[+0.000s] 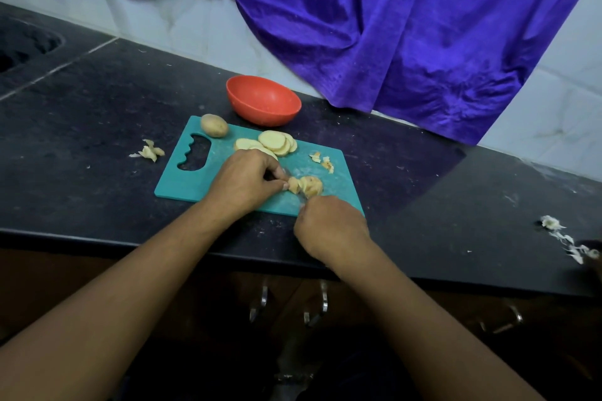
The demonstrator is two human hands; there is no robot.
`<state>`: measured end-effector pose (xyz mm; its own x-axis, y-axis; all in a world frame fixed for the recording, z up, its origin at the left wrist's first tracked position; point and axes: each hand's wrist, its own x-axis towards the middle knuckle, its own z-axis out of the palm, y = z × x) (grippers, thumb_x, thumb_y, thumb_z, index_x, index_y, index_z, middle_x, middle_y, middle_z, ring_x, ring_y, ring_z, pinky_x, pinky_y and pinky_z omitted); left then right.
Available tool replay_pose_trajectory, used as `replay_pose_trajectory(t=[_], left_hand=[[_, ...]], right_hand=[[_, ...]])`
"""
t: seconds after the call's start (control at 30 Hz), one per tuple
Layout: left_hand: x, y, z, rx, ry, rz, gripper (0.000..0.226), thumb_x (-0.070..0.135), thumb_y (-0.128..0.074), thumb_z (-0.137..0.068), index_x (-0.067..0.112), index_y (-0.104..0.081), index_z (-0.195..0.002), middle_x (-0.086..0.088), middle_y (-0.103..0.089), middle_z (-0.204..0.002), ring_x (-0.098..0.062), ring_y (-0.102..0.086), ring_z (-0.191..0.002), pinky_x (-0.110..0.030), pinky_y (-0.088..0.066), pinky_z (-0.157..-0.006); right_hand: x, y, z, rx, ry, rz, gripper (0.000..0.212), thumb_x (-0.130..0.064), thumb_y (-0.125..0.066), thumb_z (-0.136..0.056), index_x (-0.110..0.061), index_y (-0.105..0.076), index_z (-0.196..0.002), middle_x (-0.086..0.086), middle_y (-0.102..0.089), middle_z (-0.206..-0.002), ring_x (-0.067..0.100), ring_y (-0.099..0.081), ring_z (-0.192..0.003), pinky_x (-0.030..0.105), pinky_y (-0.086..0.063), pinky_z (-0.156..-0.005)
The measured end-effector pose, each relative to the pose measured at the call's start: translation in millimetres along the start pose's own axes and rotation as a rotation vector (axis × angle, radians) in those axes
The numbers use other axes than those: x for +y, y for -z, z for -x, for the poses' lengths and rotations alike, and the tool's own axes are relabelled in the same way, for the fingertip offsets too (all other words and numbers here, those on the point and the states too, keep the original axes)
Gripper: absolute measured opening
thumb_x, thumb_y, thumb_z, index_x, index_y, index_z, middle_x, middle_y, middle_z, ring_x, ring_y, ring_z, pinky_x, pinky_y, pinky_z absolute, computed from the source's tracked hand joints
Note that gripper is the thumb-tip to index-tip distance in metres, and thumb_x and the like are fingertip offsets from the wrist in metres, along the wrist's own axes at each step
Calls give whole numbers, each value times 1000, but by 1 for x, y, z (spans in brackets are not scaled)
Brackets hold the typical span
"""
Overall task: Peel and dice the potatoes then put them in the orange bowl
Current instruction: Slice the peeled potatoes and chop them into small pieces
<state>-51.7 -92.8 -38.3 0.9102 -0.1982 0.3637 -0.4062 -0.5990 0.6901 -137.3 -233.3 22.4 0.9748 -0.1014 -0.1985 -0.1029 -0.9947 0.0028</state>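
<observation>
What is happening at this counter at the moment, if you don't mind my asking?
A person is slicing a peeled pale potato on the teal plastic cutting board. The left hand pinches it steady; the right hand grips a mostly hidden knife. Round slices lie piled further back, near one unpeeled brown potato. The orange round bowl holds nothing yet.

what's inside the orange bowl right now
No potato shows in the orange bowl; its visible inner wall is bare. The near rim hides the bottom. The slices lie on the cutting board.
</observation>
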Motion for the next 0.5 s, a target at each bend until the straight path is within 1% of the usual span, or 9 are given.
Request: replay_pose_trajectory(t=[0.07, 0.1, 0.2, 0.3, 0.4, 0.47, 0.5], left_hand=[[1, 1, 1, -1, 4, 2, 7, 27, -87, -79, 27, -80, -77, 27, -68, -74, 5, -64, -79, -26, -53, -78], [1, 1, 0, -4, 5, 2, 7, 27, -87, -79, 28, -80, -77, 26, -69, -75, 5, -65, -79, -27, -54, -79], [2, 1, 1, -18, -4, 4, 8, 25, -87, -79, 29, -80, -78, 22, -73, -79, 6, -66, -78, -30, -57, -80], [1, 1, 1, -20, -11, 9, 9, 22, -86, -79, 28, -80, -83, 19, -74, -80, 5, -68, -78, -34, -58, -81], [2, 0, 1, -21, -15, -5, 14, 23, -84, -79, 27, -79, -91, 18, -73, -79, 4, -67, -78, -35, -57, -82], [2, 1, 2, -12, -21, -18, 16, 26, -83, -81, 27, -78, -96, 18, -72, -77, 3, -67, -79, -35, -56, -82], [2, 1, 2, -6, -26, -20, 17, 29, -82, -82, 27, -77, -97, 18, -72, -77, 2, -66, -79, -35, -56, -82]], right_hand=[[9, 0, -2, -6, -8, -181, 36, -41, -40, -106, -16, -63, -117, 6, -64, -111, 24, -65, -98, 44, -56, -86], [13, 0, -3, -4, -11, -256, 37, -43, -39, -107, -16, -64, -114, 5, -65, -106, 23, -66, -94, 46, -57, -87], [27, 4, -2, 55, -16, -380, 38, -46, -37, -107, -18, -63, -110, 2, -64, -97, 21, -67, -88, 48, -59, -84], [43, 10, -6, 126, -18, -495, 33, -47, -39, -107, -21, -59, -104, 0, -64, -94, 19, -69, -82, 50, -62, -76], [57, 9, -12, 215, 15, -570, 37, -45, -39, -107, -20, -63, -95, 2, -67, -86, 21, -68, -72, 52, -60, -70], [61, 5, -16, 264, 49, -575, 34, -43, -40, -108, -21, -63, -95, 1, -65, -83, 19, -64, -70, 47, -56, -64], [63, 2, -19, 290, 64, -576, 32, -42, -42, -108, -21, -62, -95, 0, -64, -82, 17, -62, -69, 43, -50, -59]])
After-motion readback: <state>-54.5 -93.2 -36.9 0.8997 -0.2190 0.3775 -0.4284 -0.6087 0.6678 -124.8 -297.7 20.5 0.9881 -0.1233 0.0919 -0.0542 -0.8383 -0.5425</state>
